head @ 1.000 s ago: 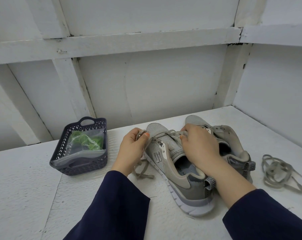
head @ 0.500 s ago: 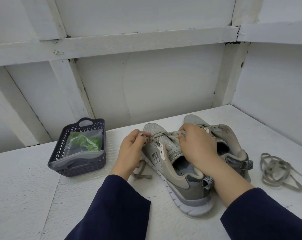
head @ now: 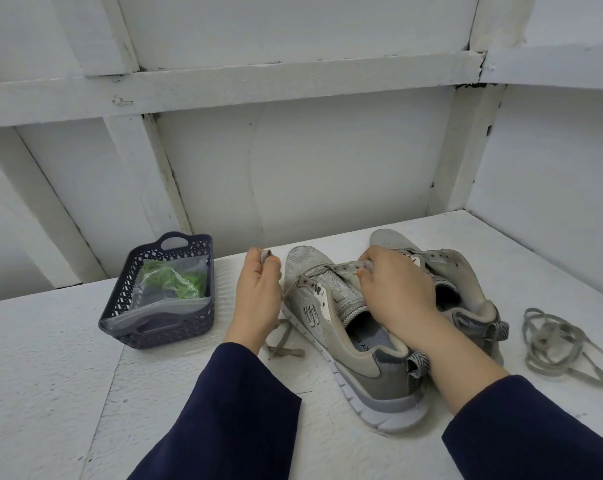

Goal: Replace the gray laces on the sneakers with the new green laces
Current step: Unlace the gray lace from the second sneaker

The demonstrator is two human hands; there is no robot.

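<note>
Two gray sneakers stand side by side on the white surface, the near one (head: 348, 327) on the left and the other (head: 462, 282) behind my right hand. My left hand (head: 258, 292) pinches a gray lace (head: 282, 341) drawn out to the left of the near sneaker; its loose end trails on the surface below my wrist. My right hand (head: 393, 289) grips the eyelet strip of the near sneaker near the tongue. A loose gray lace (head: 559, 344) lies coiled at the right. Green laces (head: 172, 280) sit in a clear bag inside the basket.
A dark perforated plastic basket (head: 161, 330) with handles stands left of my hands. White walls with beams close in behind and on the right. My dark blue sleeves cover both forearms at the bottom.
My left hand has moved left and slightly up, away from the near sneaker, drawing the gray lace out with it. My right hand stays on the eyelet strip.
</note>
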